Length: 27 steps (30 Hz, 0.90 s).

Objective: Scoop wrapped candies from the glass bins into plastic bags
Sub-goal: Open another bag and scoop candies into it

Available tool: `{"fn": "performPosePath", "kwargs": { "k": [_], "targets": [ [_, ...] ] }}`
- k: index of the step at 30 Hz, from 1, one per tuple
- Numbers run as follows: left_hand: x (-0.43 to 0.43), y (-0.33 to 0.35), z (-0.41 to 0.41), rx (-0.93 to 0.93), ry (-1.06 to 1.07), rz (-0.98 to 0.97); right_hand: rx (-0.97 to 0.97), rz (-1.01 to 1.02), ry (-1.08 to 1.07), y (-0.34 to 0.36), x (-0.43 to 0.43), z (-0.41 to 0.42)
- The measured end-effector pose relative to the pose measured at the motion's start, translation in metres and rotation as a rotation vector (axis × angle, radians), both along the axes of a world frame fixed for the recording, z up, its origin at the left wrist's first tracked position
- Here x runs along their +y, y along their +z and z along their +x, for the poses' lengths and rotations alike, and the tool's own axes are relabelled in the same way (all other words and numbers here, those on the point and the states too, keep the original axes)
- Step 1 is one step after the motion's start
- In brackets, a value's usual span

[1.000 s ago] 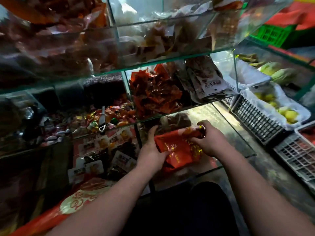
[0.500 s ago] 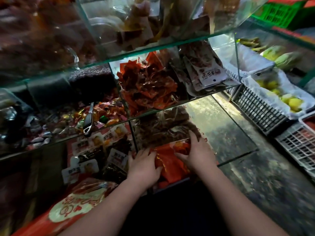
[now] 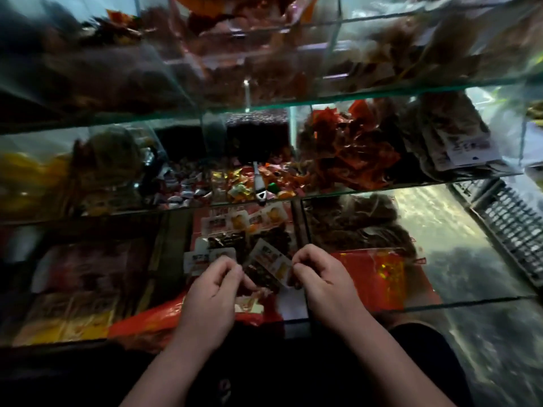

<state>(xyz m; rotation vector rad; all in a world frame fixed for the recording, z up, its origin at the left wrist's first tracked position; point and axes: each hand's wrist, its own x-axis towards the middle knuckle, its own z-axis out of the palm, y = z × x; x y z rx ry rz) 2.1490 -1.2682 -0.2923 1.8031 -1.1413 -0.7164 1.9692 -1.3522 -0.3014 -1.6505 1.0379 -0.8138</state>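
Hands are staying low over the bottom bin (image 3: 298,224). The right hand (image 3: 323,284) is curling its fingers and pinching the corner of a packet (image 3: 269,267) with a white label. The left hand (image 3: 210,292) is curling narrow just beside the packet's other side, but I cannot tell if it is holding anything. A red bag (image 3: 373,277) is lying just beside the right hand, and another red bag (image 3: 164,318) is poking out under the left wrist. The candies (image 3: 235,186) are sitting in the middle shelf's bin, above the hands and well apart from them. A scoop (image 3: 259,183) is resting on the candies, its handle pointing at the front glass.
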Motion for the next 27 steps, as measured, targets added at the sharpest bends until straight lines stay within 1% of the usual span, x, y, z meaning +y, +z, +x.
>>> {"fn": "performPosePath", "kwargs": {
  "k": [2, 4, 7, 9, 11, 12, 13, 14, 16, 18, 20, 21, 24, 25, 26, 27],
  "targets": [
    [0.024, 0.004, 0.027, -0.042, 0.084, -0.032, 0.07, 0.022, 0.106, 0.0, 0.013, 0.027],
    [0.045, 0.0, 0.053, -0.134, 0.164, -0.025, 0.278, -0.031, 0.181, 0.0, 0.023, 0.049],
    [0.068, -0.011, 0.084, -0.403, 0.234, -0.027, 0.62, -0.224, 0.288, 0.001, 0.034, 0.072],
    [0.079, -0.018, 0.094, -0.531, 0.234, -0.052, 0.76, -0.29, 0.367, 0.0, 0.039, 0.082],
    [0.087, -0.024, 0.099, -0.568, 0.264, -0.06, 0.863, -0.291, 0.416, -0.006, 0.042, 0.09],
    [0.089, -0.028, 0.101, -0.569, 0.283, -0.024, 0.909, -0.284, 0.421, -0.009, 0.042, 0.093],
    [0.09, -0.032, 0.104, -0.561, 0.283, 0.053, 0.952, -0.275, 0.416, -0.011, 0.043, 0.094],
    [0.09, -0.037, 0.107, -0.538, 0.253, 0.173, 0.99, -0.259, 0.408, -0.013, 0.043, 0.094],
    [0.092, -0.041, 0.113, -0.485, 0.096, 0.41, 1.031, -0.232, 0.411, -0.015, 0.042, 0.091],
    [0.093, -0.042, 0.122, -0.41, -0.051, 0.484, 1.024, -0.226, 0.436, -0.016, 0.039, 0.086],
    [0.09, -0.038, 0.129, -0.355, -0.112, 0.464, 0.995, -0.235, 0.453, -0.014, 0.031, 0.08],
    [0.087, -0.034, 0.13, -0.327, -0.109, 0.459, 0.979, -0.24, 0.456, -0.01, 0.026, 0.077],
    [0.07, -0.017, 0.127, -0.348, 0.05, 0.414, 0.932, -0.221, 0.416, 0.006, 0.008, 0.073],
    [0.063, -0.014, 0.124, -0.388, 0.096, 0.379, 0.926, -0.216, 0.4, 0.012, 0.001, 0.072],
    [0.057, -0.014, 0.121, -0.419, 0.126, 0.312, 0.903, -0.212, 0.371, 0.018, -0.004, 0.071],
    [0.053, -0.011, 0.114, -0.408, 0.167, 0.215, 0.851, -0.206, 0.318, 0.023, -0.008, 0.07]
  ]
}}
